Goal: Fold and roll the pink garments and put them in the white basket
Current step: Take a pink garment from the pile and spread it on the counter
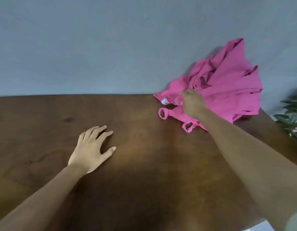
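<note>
Right fingers [184, 95] pinching pink garment [227, 84], far table edge [77, 96], left hand [91, 152] resting

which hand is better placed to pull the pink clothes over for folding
Right. The right hand is on the pink garments at the far right of the table, fingers curled into the cloth. The left hand rests open on the bare wood, well apart from them.

Bare forearms [244, 155], left hand [90, 150], right hand [192, 104]
</note>
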